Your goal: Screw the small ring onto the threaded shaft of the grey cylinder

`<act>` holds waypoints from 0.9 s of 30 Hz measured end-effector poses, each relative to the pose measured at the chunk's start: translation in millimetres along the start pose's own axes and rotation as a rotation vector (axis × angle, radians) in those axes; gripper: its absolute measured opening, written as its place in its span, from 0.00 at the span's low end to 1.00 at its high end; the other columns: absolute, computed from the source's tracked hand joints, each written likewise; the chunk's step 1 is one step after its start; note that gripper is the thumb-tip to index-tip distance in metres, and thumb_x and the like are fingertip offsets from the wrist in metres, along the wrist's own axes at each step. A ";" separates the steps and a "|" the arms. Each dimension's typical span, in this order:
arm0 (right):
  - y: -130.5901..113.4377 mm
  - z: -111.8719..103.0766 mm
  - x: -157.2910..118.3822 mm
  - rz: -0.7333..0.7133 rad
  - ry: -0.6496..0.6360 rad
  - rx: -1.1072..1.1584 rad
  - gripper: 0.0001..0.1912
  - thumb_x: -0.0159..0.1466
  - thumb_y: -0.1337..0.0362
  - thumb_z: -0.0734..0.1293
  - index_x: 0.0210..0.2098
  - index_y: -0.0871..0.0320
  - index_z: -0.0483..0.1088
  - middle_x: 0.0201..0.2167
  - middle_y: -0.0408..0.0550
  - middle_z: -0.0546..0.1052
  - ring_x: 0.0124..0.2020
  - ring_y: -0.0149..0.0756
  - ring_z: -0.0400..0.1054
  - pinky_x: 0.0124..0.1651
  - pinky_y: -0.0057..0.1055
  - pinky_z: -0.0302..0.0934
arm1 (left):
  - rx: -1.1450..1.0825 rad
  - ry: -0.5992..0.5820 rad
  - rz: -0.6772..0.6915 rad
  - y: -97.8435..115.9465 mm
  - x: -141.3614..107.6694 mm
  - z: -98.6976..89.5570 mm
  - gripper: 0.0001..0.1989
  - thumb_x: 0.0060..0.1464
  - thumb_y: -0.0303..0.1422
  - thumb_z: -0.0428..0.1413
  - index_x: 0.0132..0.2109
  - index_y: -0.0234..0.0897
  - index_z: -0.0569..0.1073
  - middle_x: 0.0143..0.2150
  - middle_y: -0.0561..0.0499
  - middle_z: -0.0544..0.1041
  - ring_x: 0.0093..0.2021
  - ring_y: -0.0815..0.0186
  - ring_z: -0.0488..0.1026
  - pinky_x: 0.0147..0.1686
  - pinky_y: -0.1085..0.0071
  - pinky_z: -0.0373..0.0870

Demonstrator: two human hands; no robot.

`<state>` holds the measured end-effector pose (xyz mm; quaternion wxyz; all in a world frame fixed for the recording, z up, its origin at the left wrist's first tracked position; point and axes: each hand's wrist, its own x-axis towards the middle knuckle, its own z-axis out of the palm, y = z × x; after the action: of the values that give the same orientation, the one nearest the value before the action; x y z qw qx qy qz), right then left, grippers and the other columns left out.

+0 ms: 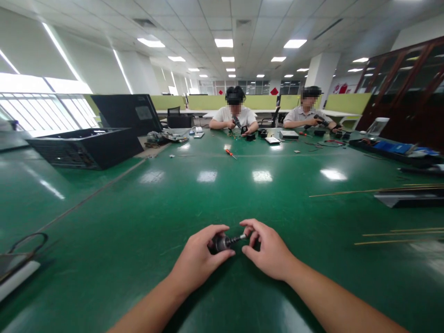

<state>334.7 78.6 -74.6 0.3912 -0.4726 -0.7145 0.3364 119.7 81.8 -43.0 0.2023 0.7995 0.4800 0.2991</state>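
Low in the middle of the head view, my left hand (pixel 201 254) is closed around a dark, rounded power screwdriver (pixel 220 243). Its narrow metal bit (pixel 237 239) points right; the rest of the tool is hidden behind my palm and fingers. My right hand (pixel 265 249) is beside the tip of the bit, thumb and forefinger apart and the other fingers curled. Whether a curled finger touches the tip, I cannot tell.
Across the green table (pixel 166 199) two people work with tools. An orange screwdriver (pixel 230 153) lies ahead. A black computer case (pixel 93 145) stands back left, a black tray (pixel 391 150) back right. Thin yellowish rods (pixel 398 242) extend from the right; a flat item (pixel 17 277) is near left.
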 end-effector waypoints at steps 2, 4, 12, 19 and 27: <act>-0.2 -1.0 -1.2 -0.008 -0.014 -0.017 0.25 0.54 0.73 0.69 0.51 0.54 0.68 0.39 0.42 0.75 0.31 0.30 0.68 0.39 0.29 0.63 | -0.006 -0.005 -0.028 1.7 0.2 0.9 0.17 0.46 0.32 0.67 0.45 0.41 0.75 0.38 0.53 0.78 0.37 0.64 0.74 0.38 0.70 0.68; -1.8 -2.5 -2.3 -0.027 -0.026 -0.045 0.23 0.54 0.74 0.69 0.49 0.55 0.70 0.38 0.43 0.75 0.32 0.31 0.68 0.40 0.30 0.62 | -0.017 -0.025 -0.038 3.2 0.7 1.7 0.14 0.45 0.30 0.68 0.41 0.40 0.76 0.35 0.54 0.78 0.35 0.65 0.73 0.36 0.71 0.66; -12.0 -6.8 -2.4 -0.079 -0.071 -0.108 0.09 0.59 0.68 0.70 0.40 0.55 0.77 0.32 0.44 0.75 0.34 0.34 0.68 0.38 0.29 0.60 | -0.107 0.008 -0.013 5.7 0.4 0.7 0.13 0.46 0.33 0.67 0.40 0.39 0.76 0.35 0.54 0.78 0.34 0.66 0.72 0.36 0.72 0.65; -14.7 -7.3 -2.6 -0.104 -0.103 -0.096 0.07 0.63 0.64 0.69 0.39 0.55 0.79 0.32 0.45 0.77 0.34 0.34 0.70 0.39 0.29 0.60 | -0.165 -0.022 -0.085 3.7 -0.2 5.6 0.16 0.44 0.38 0.69 0.41 0.38 0.78 0.28 0.55 0.75 0.27 0.69 0.68 0.28 0.74 0.62; -12.5 -6.6 -1.0 -0.074 -0.071 -0.129 0.06 0.62 0.64 0.70 0.38 0.56 0.78 0.33 0.45 0.77 0.34 0.34 0.70 0.39 0.29 0.59 | -0.200 -0.062 0.000 1.0 1.3 2.8 0.15 0.47 0.30 0.65 0.45 0.39 0.79 0.35 0.52 0.78 0.31 0.68 0.70 0.31 0.74 0.65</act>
<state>335.6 74.3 -61.1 0.3467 -0.4576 -0.7651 0.2916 122.7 82.5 -44.1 0.2958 0.7843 0.4414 0.3204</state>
